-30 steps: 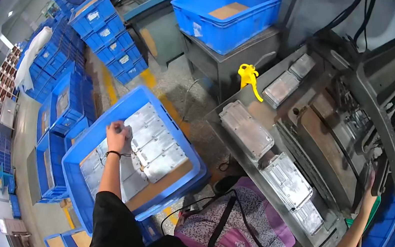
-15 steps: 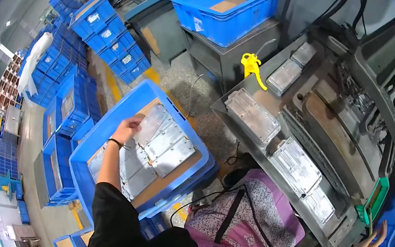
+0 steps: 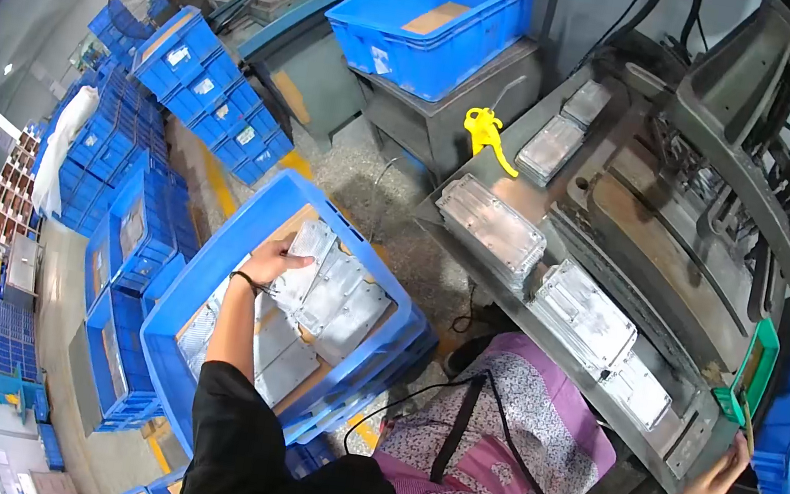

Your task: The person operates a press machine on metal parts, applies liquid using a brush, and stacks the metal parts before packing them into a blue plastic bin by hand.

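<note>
My left hand [image 3: 274, 262] is closed on the edge of a silver metal part [image 3: 309, 253] inside the blue crate [image 3: 165, 314]. Other flat metal parts [image 3: 283, 365] lie around it on brown board. Over at the right, my right hand [image 3: 718, 477] has its fingers together around a thin stick-like handle [image 3: 747, 426], close to the green tray [image 3: 753, 374]. Rows of ribbed metal housings [image 3: 583, 314] rest on the grey machine table [image 3: 528, 342] between my hands.
A yellow air gun [image 3: 487, 139] hangs at the table's back corner. Behind stands a large blue bin [image 3: 434, 42] on a metal cabinet. Stacked blue crates [image 3: 219, 101] fill the left. The dark machine frame [image 3: 734, 133] rises at the right, with a black cable across the apron.
My left hand has taken hold of a metal part, which now sits tilted. My right hand left the machine frame, opened, then closed on the thin handle beside the green tray.
</note>
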`<state>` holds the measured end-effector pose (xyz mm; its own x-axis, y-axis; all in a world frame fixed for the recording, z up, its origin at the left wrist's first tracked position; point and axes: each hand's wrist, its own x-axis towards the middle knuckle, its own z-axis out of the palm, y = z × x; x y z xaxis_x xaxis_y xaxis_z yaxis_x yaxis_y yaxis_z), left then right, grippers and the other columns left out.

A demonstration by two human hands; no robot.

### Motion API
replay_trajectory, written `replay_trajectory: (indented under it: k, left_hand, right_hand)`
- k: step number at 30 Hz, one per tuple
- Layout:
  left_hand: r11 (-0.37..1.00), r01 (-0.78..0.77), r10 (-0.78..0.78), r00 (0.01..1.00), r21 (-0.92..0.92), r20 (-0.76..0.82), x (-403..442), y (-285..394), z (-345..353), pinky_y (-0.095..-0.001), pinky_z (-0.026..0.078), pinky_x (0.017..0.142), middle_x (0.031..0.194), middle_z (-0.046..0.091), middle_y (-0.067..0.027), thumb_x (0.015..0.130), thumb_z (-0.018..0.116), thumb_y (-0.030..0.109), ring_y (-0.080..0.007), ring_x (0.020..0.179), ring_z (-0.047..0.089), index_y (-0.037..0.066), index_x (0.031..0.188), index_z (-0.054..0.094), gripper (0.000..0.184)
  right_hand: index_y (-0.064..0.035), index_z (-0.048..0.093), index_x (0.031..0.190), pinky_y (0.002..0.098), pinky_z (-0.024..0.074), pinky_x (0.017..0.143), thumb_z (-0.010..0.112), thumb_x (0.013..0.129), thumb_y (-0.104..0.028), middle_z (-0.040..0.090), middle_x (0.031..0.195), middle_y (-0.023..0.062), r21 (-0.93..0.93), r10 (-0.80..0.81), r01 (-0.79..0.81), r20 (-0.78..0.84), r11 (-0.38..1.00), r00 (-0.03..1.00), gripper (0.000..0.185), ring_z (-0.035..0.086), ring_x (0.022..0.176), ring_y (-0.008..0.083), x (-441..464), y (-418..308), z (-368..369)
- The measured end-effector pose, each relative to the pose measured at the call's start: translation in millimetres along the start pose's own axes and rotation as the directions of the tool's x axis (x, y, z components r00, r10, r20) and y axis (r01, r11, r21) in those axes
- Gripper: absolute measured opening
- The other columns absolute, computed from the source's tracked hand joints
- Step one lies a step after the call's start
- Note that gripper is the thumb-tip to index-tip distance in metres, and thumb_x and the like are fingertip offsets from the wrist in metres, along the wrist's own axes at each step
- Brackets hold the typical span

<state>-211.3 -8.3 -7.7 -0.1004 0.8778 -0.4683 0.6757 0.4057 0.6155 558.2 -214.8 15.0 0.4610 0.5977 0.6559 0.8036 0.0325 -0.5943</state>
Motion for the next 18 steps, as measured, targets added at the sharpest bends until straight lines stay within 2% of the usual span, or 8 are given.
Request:
replay_trajectory:
  k: [3,5,6,7,13,15,16,18]
  left_hand:
    - [0.981,-0.131,0.122,0.99,-0.146,-0.066,-1.5,-7.1,9.7,-0.0295,0.044,0.085,0.104,0.068,-0.0097,0.081,0.075,0.033,-0.0169,0.096,0.061,-0.006,0.114,0.063,0.053]
    - [0.991,-0.026,0.023,0.999,-0.13,-0.024,-13.4,0.5,6.1,-0.0272,0.043,0.075,0.086,0.065,-0.0036,0.082,0.075,0.028,-0.0119,0.083,0.056,-0.004,0.104,0.066,0.039]
    - [0.976,-0.083,0.08,0.997,-0.201,-0.025,-22.7,6.8,7.3,-0.0282,0.043,0.073,0.086,0.066,-0.0042,0.082,0.076,0.027,-0.0118,0.08,0.056,-0.005,0.101,0.067,0.038]
    - [0.945,-0.002,0.009,1.0,-0.327,0.019,-31.8,15.1,10.1,-0.0284,0.043,0.072,0.084,0.064,-0.0032,0.08,0.077,0.028,-0.0118,0.08,0.055,-0.006,0.098,0.066,0.039]
    - [0.984,-0.179,0.177,0.979,-0.013,-0.105,-1.9,1.8,33.4,-0.0329,0.044,0.069,0.079,0.062,-0.0071,0.08,0.075,0.038,-0.0177,0.078,0.057,-0.007,0.095,0.063,0.049]
    - [0.963,0.013,-0.022,0.999,0.269,0.03,2.4,25.2,32.9,-0.0346,0.046,0.091,0.108,0.066,-0.021,0.077,0.074,0.04,-0.0288,0.105,0.062,-0.01,0.128,0.05,0.075]
    - [0.974,0.032,-0.053,0.995,0.224,0.088,3.7,27.2,32.7,-0.0361,0.046,0.093,0.114,0.063,-0.0234,0.074,0.075,0.046,-0.0305,0.111,0.06,-0.01,0.133,0.044,0.087]
    - [0.978,-0.02,0.015,1.0,0.206,0.027,19.5,-13.0,50.5,-0.0367,0.046,0.092,0.116,0.062,-0.0238,0.073,0.076,0.05,-0.0313,0.11,0.06,-0.01,0.132,0.045,0.089]
  right_hand:
    - [0.0043,0.054,0.119,0.0322,0.0371,0.102,0.044,0.098,-0.003,0.057,0.118,0.0116,-0.055,-0.045,0.047,0.045,0.997,0.998,0.024,0.053,0.113,0.0218,-18.5,2.1,9.2]
    - [0.0039,0.056,0.115,0.0313,0.0392,0.099,0.046,0.097,-0.002,0.059,0.113,0.0115,-0.08,-0.017,0.022,0.064,0.997,0.998,0.021,0.055,0.108,0.0212,-25.5,-13.2,19.4]
    - [0.0041,0.056,0.115,0.031,0.0397,0.098,0.046,0.097,-0.002,0.059,0.112,0.0116,-0.047,-0.002,0.005,0.065,0.999,0.998,0.021,0.055,0.107,0.0212,-31.1,-9.5,22.6]
    - [0.0042,0.056,0.114,0.0308,0.0402,0.097,0.047,0.097,-0.002,0.059,0.112,0.0117,-0.015,0.015,-0.014,0.066,1.0,0.998,0.021,0.056,0.107,0.0213,-38.0,-5.9,25.7]
    - [0.0026,0.057,0.107,0.0332,0.0421,0.094,0.05,0.094,0.001,0.06,0.107,0.013,-0.111,-0.015,0.028,0.114,0.993,0.993,0.015,0.057,0.104,0.0248,-44.1,-25.0,47.7]
    - [0.0018,0.058,0.106,0.0339,0.0423,0.093,0.05,0.094,0.001,0.06,0.105,0.0133,-0.168,-0.026,0.049,0.136,0.985,0.99,0.014,0.057,0.104,0.0264,-43.9,-30.3,51.3]
    - [0.001,0.058,0.105,0.0342,0.0424,0.093,0.051,0.093,0.001,0.059,0.105,0.0135,-0.188,-0.032,0.056,0.125,0.981,0.992,0.014,0.057,0.104,0.0274,-44.7,-30.4,53.0]
    - [0.0001,0.059,0.104,0.0355,0.0426,0.093,0.052,0.093,0.0,0.059,0.108,0.0138,-0.223,-0.024,0.05,0.117,0.973,0.993,0.014,0.056,0.106,0.029,-44.9,-31.3,54.8]
